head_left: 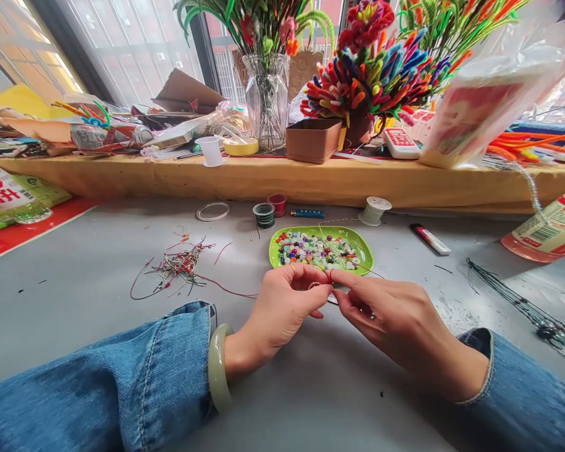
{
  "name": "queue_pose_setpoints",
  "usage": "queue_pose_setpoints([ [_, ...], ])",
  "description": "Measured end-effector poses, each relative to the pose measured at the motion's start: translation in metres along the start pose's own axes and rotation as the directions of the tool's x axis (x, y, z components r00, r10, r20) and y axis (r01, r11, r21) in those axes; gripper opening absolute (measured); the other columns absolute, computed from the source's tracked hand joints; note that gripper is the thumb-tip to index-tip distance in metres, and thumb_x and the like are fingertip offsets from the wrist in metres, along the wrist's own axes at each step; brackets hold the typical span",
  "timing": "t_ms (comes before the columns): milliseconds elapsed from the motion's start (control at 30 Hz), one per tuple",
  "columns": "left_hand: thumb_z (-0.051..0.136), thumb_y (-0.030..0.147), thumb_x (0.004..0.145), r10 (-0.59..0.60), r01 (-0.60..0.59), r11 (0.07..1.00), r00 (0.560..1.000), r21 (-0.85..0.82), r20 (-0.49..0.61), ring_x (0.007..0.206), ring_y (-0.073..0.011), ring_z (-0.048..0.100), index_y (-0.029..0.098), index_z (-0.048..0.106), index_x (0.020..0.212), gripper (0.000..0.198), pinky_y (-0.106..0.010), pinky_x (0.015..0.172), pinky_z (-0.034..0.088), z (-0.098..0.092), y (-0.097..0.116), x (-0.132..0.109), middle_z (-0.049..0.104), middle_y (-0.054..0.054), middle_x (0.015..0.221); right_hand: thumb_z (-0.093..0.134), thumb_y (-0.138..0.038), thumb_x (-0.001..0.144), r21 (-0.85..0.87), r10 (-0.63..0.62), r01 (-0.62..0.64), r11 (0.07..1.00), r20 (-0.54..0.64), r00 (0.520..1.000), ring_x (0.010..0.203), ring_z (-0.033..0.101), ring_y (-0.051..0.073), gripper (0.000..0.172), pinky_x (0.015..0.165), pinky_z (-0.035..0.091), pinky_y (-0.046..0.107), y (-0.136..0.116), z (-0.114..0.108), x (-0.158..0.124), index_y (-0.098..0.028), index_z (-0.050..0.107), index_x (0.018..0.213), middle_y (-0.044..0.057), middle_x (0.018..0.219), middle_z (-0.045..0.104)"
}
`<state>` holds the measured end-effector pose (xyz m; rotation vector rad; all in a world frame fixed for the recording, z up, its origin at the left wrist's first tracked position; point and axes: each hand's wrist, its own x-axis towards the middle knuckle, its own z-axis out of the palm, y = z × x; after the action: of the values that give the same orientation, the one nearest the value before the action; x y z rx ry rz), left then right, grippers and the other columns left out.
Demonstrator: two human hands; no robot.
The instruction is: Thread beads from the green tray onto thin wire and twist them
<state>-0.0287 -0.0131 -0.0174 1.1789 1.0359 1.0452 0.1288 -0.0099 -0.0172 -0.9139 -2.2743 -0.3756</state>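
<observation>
My left hand (280, 307) and my right hand (400, 314) meet in front of the green tray (368, 257) of mixed beads (311, 248). Both are closed in a pinch on a thin red cord (329, 276), whose small red part shows between the fingertips. A red strand (228, 290) runs along the table to the left hand, from the side where a tangle of cord scraps (183, 263) lies. A pale thread (339, 220) leads from the white spool (375, 211) over the tray. What the inner fingers cover is hidden.
Behind the tray stand a dark green spool (264, 216), a red spool (277, 204) and a blue lighter (307, 213). To the right lie another lighter (430, 239), a bottle (550, 226) and knotted dark cords (522, 301). A cluttered ledge (169, 182) borders the table.
</observation>
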Motion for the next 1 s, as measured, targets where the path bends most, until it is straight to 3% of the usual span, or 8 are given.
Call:
queue_pose_setpoints([
  [267, 0.057, 0.029, 0.066, 0.016, -0.016, 1.0, 1.0, 0.01, -0.021, 0.063, -0.009, 0.047, 0.015, 0.055, 0.07, 0.015, -0.019, 0.05, 0.043, -0.001, 0.001, -0.001, 0.052, 0.0, 0.068, 0.051, -0.016, 0.074, -0.031, -0.012, 0.013, 0.999, 0.036, 0.999, 0.052, 0.054, 0.009, 0.023, 0.052, 0.04, 0.022, -0.003, -0.003, 0.001, -0.015, 0.058, 0.097, -0.002, 0.061, 0.063],
  [567, 0.054, 0.024, 0.067, 0.016, -0.016, 0.999, 1.0, 0.032, -0.017, 0.063, -0.009, 0.047, 0.015, 0.052, 0.066, 0.009, -0.017, 0.048, 0.036, -0.002, 0.002, -0.001, 0.054, 0.0, 0.066, 0.054, -0.017, 0.073, -0.251, -0.101, 0.118, 0.961, 0.079, 0.992, 0.08, 0.052, 0.017, 0.019, 0.065, 0.04, 0.028, 0.002, -0.011, 0.006, -0.019, 0.06, 0.092, 0.002, 0.091, 0.062],
  [767, 0.055, 0.023, 0.066, -0.009, 0.009, 1.0, 1.0, -0.018, -0.011, 0.059, -0.0076, 0.045, 0.014, 0.051, 0.066, 0.01, -0.016, 0.045, 0.035, -0.001, 0.002, -0.001, 0.053, 0.0, 0.066, 0.056, -0.017, 0.072, -0.257, -0.126, 0.136, 0.957, 0.055, 0.99, 0.074, 0.05, 0.015, 0.012, 0.06, 0.039, 0.027, -0.001, -0.013, 0.005, -0.018, 0.06, 0.083, 0.002, 0.081, 0.061],
  [1000, 0.057, 0.029, 0.064, -0.043, 0.04, 0.998, 0.998, -0.058, -0.046, 0.067, -0.0101, 0.047, 0.016, 0.054, 0.069, 0.014, -0.016, 0.046, 0.038, 0.0, 0.003, -0.002, 0.052, 0.0, 0.072, 0.057, -0.017, 0.071, -0.226, -0.129, 0.129, 0.966, 0.012, 0.992, 0.065, 0.048, 0.014, 0.008, 0.054, 0.036, 0.026, -0.004, -0.013, 0.006, -0.018, 0.061, 0.078, 0.002, 0.073, 0.06],
])
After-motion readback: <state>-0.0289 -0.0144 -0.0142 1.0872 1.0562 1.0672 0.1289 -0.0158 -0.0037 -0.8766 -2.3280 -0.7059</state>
